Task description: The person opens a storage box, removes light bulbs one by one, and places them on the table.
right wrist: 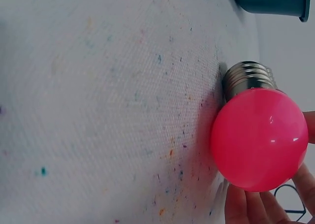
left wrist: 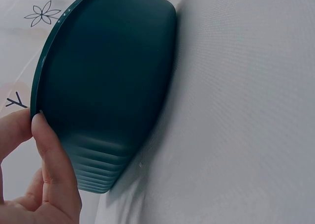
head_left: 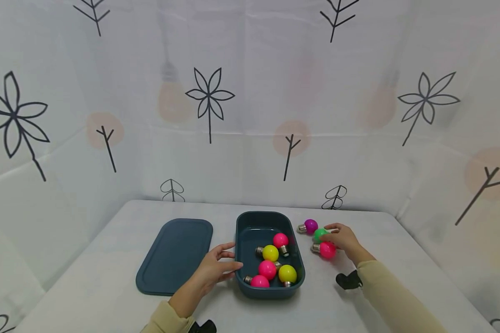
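A dark teal container (head_left: 242, 231) stands mid-table with three pink light bulbs (head_left: 267, 269) and two yellow light bulbs (head_left: 270, 253) inside. At its left side, my left hand (head_left: 213, 268) pinches the rim between thumb and finger; the left wrist view shows this on the container's wall (left wrist: 108, 71). To the right of the container, my right hand (head_left: 342, 239) grips a green light bulb (head_left: 320, 235) with thumb and fingers. Beside that bulb lie a purple light bulb (head_left: 311, 226) and a pink light bulb (head_left: 328, 250). In the right wrist view this pink light bulb (right wrist: 261, 140) hides the green one.
A flat dark teal lid (head_left: 175, 259) lies on the white table (head_left: 108, 273) left of the container. Behind the table hangs a white cloth (head_left: 250, 162) printed with flowers and trees. Small coloured specks dot the table surface in the right wrist view.
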{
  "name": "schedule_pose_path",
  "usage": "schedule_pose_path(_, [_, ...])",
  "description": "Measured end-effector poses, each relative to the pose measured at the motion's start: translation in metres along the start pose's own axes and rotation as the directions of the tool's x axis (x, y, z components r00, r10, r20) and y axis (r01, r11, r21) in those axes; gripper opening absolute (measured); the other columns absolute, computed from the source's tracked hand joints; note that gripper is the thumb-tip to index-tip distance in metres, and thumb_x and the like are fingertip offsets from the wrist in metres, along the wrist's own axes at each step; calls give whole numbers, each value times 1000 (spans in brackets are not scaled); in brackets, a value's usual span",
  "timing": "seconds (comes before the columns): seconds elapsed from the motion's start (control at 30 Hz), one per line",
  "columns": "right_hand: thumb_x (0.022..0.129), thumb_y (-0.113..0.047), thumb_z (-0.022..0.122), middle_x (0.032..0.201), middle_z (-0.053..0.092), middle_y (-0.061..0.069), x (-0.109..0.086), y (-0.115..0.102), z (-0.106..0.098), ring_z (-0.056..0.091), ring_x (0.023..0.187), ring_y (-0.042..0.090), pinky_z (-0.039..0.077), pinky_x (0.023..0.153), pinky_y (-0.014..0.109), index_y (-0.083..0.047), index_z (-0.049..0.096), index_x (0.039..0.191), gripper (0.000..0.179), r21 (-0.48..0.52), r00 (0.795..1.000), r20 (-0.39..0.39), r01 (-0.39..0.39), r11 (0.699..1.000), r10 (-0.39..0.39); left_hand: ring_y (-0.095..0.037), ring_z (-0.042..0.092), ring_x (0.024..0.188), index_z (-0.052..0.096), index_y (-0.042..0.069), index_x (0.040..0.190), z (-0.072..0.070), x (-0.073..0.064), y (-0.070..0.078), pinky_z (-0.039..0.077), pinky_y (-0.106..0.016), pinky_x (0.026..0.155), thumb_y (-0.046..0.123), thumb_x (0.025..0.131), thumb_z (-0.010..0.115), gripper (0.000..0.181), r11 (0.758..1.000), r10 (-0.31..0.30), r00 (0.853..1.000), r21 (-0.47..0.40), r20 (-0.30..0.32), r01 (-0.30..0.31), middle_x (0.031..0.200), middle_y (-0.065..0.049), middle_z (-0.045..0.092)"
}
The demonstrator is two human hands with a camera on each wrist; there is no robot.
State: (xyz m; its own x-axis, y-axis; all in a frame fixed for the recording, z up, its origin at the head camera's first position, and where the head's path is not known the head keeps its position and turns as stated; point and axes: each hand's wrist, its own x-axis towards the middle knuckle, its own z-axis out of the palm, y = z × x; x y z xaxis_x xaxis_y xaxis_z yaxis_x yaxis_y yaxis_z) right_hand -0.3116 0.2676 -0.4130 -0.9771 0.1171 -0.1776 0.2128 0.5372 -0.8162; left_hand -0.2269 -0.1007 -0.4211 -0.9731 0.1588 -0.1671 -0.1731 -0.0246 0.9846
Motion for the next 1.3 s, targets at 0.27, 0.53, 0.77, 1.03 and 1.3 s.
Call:
schedule_pose_path(0.27, [84,-18,67,124,43,31,-1,-1,-2,47,106,40,46,86,45,6,42,128,56,-23,1000,4,4,1000,-4,-15,58,70,43,4,136,0,0,1,54,-29,67,5,76,76,69,1000,-3,1000,-3,-2,3,108,-13,49])
schedule_pose_path(0.53, [85,-19,66,124,41,33,-4,-3,-9,54,101,38,48,85,43,7,43,127,55,-40,999,-3,32,999,-32,-15,58,70,43,4,136,0,0,1,54,-28,67,4,76,76,68,1000,2,1000,-5,3,-2,108,-13,49])
schedule_pose_path(0.77, [86,-20,66,124,43,33,-9,-8,-13,55,100,38,50,82,40,7,44,127,54,-46,998,-1,56,997,-56,-15,58,69,43,4,137,0,1,0,54,-29,67,6,75,77,71,1000,3,1000,-9,10,-3,108,-13,48])
schedule_pose_path(1.03, [86,-17,65,124,41,33,-16,-17,-17,52,102,40,51,82,40,9,43,127,53,-42,996,5,93,995,-93,-15,58,69,43,4,137,0,1,0,54,-29,67,5,76,76,69,1000,-1,1000,-8,7,1,109,-13,48])
schedule_pose_path(1.3, [87,-17,64,124,43,32,-22,-28,-17,53,103,41,50,83,40,8,43,128,53,-29,992,29,122,992,-121,-15,58,69,43,4,137,0,1,0,54,-29,67,5,76,76,69,1000,0,1000,-11,8,0,108,-13,48])
